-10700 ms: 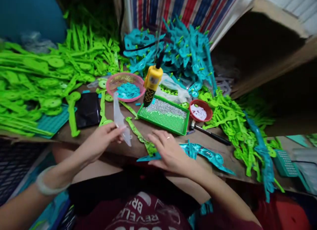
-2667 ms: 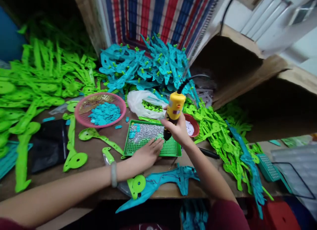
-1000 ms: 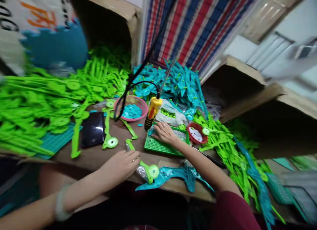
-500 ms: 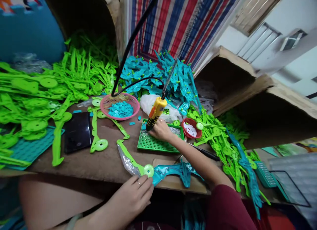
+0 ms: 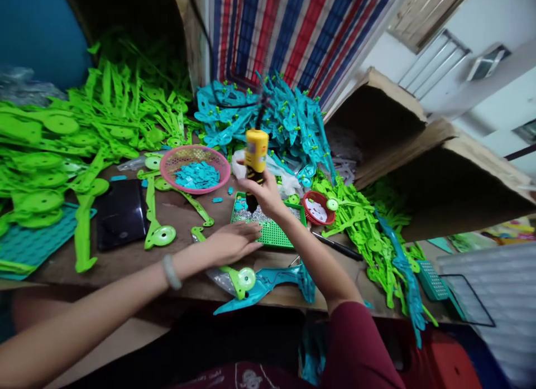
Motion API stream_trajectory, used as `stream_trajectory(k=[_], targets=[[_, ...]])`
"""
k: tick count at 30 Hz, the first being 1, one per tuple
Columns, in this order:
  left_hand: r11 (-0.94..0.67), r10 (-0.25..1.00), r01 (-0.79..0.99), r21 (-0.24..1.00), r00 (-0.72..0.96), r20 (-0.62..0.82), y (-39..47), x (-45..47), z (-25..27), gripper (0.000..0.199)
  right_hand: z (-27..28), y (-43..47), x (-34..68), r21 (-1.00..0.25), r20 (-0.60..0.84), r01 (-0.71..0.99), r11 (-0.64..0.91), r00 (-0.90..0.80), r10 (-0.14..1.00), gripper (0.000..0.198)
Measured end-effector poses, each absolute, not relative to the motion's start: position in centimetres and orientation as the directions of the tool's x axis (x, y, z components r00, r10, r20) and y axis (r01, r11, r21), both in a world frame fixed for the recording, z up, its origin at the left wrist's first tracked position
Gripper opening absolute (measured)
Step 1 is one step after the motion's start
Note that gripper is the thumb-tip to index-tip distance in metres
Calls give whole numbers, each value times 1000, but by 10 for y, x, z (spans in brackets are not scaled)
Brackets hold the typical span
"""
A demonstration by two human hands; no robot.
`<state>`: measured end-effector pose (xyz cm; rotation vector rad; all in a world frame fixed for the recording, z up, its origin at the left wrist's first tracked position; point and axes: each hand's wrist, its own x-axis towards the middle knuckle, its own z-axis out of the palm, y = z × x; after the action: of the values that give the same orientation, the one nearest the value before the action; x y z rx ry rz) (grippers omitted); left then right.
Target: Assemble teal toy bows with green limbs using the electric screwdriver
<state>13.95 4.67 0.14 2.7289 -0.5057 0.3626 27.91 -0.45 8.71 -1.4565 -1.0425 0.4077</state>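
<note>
My right hand (image 5: 268,193) is wrapped round a yellow and black electric screwdriver (image 5: 256,152), held upright with its tip pointing down over a green perforated tray (image 5: 278,235). Small silvery screws (image 5: 256,215) and a few blue pieces lie in that tray. My left hand (image 5: 234,243) reaches to the tray's near left edge, fingers stretched out and nothing visible in them; its palm side is hidden. Below it, a lime-green plastic part with a round disc (image 5: 246,278) lies on a blue curved plastic part (image 5: 272,280) at the table's front edge.
A pink basket (image 5: 226,174) holds blue pieces; a red basket (image 5: 307,213) holds white ones. Heaps of green parts (image 5: 125,110) and blue parts (image 5: 288,121) stand behind. A black phone or tablet (image 5: 121,216) lies left. A black rod-like tool (image 5: 339,246) lies right.
My left hand has left the green disc and moved up to the tray. My right hand has raised the screwdriver off the tray and turned it more upright.
</note>
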Motion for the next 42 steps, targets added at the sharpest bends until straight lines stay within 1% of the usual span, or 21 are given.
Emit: stream_trajectory(k=[2,4,7,9,11,13,15,17,19,21,22,24,25,27,29,31,35,39,40,41,42], targets=[[-887,-294,-379,263,904,310,56,158,2,33,91,-21,280,-948,291,285,140,606,740,41],[-909,-247,-332,253,917,314,60,158,5,36,92,-40,280,-958,269,251,136,634,724,47],[-932,-176,-271,240,919,353,52,122,9,36,84,-59,274,-961,261,246,129,636,726,52],[-923,-182,-308,231,879,441,42,85,7,33,71,-62,267,-956,279,263,131,670,688,49],[-875,-212,-395,280,832,513,30,50,0,36,55,-58,260,-949,305,281,141,712,632,46],[-829,-206,-438,347,816,540,20,26,-10,39,40,-51,254,-945,321,287,156,737,595,46],[-804,-192,-448,391,818,542,14,15,-19,39,29,-43,250,-944,329,284,170,752,570,46],[-789,-200,-459,408,820,536,13,15,-22,37,23,-38,250,-941,339,285,183,762,552,46],[-775,-203,-461,432,829,520,16,19,-20,36,21,-35,250,-938,346,288,192,762,548,46],[-768,-205,-452,453,845,494,18,22,-16,39,20,-34,252,-938,347,283,200,754,557,45],[-775,-206,-442,451,853,480,18,23,-15,43,20,-33,252,-938,345,281,201,753,561,44],[-805,-225,-430,409,859,461,17,23,-15,52,19,-34,252,-941,337,283,184,753,566,43],[-822,-236,-427,377,857,457,16,24,-17,52,18,-34,252,-943,332,288,168,753,568,43],[-844,-240,-423,330,848,473,15,26,-23,43,17,-34,251,-943,327,303,141,754,570,41],[-842,-233,-434,320,828,511,16,28,-29,37,16,-33,250,-938,339,316,143,751,567,38],[-826,-236,-461,324,806,543,19,30,-34,39,15,-30,250,-933,353,327,150,750,560,36],[-810,-231,-476,342,796,560,24,32,-35,41,21,-26,248,-918,391,362,165,749,534,36],[-805,-165,-436,402,816,554,25,32,-34,38,53,-44,222,-890,453,420,175,784,425,35],[-799,-156,-435,414,816,557,25,31,-33,37,63,-54,211,-887,459,424,181,779,427,34],[-794,-153,-437,423,817,556,26,31,-33,36,71,-64,198,-889,455,414,194,761,463,34],[-789,-153,-439,430,818,554,27,31,-34,36,78,-76,185,-897,438,388,211,726,530,37]])
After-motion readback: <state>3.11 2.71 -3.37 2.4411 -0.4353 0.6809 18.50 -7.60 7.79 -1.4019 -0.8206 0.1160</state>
